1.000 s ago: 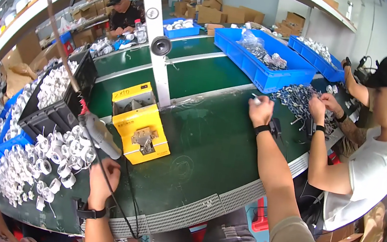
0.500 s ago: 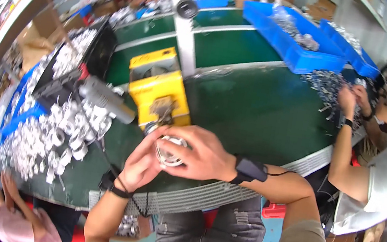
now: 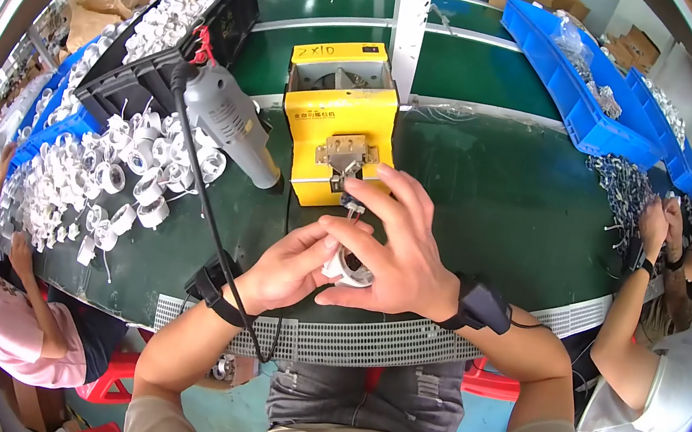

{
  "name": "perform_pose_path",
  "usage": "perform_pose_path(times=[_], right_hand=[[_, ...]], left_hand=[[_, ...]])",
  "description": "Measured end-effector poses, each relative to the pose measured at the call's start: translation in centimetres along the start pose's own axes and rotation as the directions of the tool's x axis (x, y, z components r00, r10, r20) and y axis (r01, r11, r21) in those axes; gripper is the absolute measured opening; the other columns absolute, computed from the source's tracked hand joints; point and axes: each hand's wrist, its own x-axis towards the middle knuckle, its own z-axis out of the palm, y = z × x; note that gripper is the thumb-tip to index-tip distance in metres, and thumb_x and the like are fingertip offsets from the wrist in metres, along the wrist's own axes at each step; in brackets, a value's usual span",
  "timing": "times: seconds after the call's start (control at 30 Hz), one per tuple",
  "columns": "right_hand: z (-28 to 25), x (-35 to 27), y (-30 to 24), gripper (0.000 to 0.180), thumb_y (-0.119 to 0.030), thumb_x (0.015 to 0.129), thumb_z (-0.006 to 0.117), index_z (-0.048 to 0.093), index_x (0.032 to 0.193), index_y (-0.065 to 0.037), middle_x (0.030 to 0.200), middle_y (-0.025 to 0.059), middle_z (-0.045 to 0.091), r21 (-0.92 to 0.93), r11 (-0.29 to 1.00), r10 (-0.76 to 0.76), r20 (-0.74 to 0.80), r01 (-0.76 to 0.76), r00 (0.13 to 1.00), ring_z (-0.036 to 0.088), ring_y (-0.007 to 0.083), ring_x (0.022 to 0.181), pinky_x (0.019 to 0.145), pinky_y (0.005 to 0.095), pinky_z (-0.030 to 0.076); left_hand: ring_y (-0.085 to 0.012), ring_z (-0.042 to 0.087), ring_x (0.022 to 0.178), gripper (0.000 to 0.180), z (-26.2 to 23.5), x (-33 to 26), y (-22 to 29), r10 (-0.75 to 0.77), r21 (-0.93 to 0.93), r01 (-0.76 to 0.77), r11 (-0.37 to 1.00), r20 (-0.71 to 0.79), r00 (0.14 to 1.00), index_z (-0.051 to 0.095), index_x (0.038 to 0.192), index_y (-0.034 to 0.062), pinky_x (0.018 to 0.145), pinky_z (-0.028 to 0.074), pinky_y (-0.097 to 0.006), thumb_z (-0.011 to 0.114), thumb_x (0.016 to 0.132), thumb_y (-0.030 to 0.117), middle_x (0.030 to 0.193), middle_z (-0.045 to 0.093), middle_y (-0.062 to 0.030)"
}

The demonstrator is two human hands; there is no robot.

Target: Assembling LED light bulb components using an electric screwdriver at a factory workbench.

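Note:
Both hands meet in front of a yellow screw feeder. My left hand pinches a white round plastic housing with a hollow middle. From the other side my right hand grips the same housing, thumb low and the upper fingers stretched forward. A small dark-blue part with thin wires shows between the right fingertips and the feeder's metal outlet; whether it is attached to the housing I cannot tell. A grey electric screwdriver hangs left of the feeder, its black cable passing over my left wrist.
White round housings are heaped at the left, beside a black crate of white parts. Blue bins and a pile of small wired parts lie at the right. Co-workers sit at both sides. A white post stands behind the feeder.
My view has shifted, so the feeder now appears further right. The right fingers have opened out from around the housing toward the feeder's outlet, and the small blue part now shows there.

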Motion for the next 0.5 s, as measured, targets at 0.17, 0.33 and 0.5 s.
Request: perform_pose_path(times=[0.17,0.33,0.5], right_hand=[[-0.5,0.5,1.9,0.052,-0.043,0.079,0.071,0.062,0.113,-0.005,0.116,0.0147,0.062,0.445,0.896,-0.071,0.159,-0.008,0.985,0.058,0.0349,0.109,0.096,0.0483,0.043],[-0.8,-0.3,2.9,0.015,-0.003,0.081,0.067,0.067,0.096,0.000,0.098,0.0128,0.068,0.474,0.837,0.164,0.261,-0.274,0.951,0.067,0.0272,0.085,0.073,0.0330,0.053],[-1.4,-0.2,3.3,0.012,-0.008,0.083,0.069,0.068,0.092,-0.001,0.089,0.0102,0.069,0.515,0.704,0.285,0.426,-0.489,0.859,0.067,0.0186,0.077,0.068,0.0278,0.052]], left_hand=[[-0.0145,0.059,0.102,0.044,-0.5,-0.1,0.3,-0.073,0.056,0.074,0.996,-0.019,0.997,0.045,0.131,0.0006,0.088,0.049,-0.031,0.049,0.099,0.030,0.113,0.058,-0.0064],[-0.0107,0.062,0.085,0.036,-1.0,0.7,0.6,-0.061,0.125,0.082,0.989,-0.166,0.984,0.057,0.115,0.0011,0.073,0.052,-0.026,0.049,0.099,0.032,0.099,0.063,-0.0036],[-0.0124,0.063,0.079,0.037,-1.6,0.6,1.1,-0.075,0.140,0.117,0.983,-0.273,0.959,0.057,0.113,0.0024,0.060,0.051,-0.026,0.046,0.099,0.035,0.094,0.064,-0.0051]])
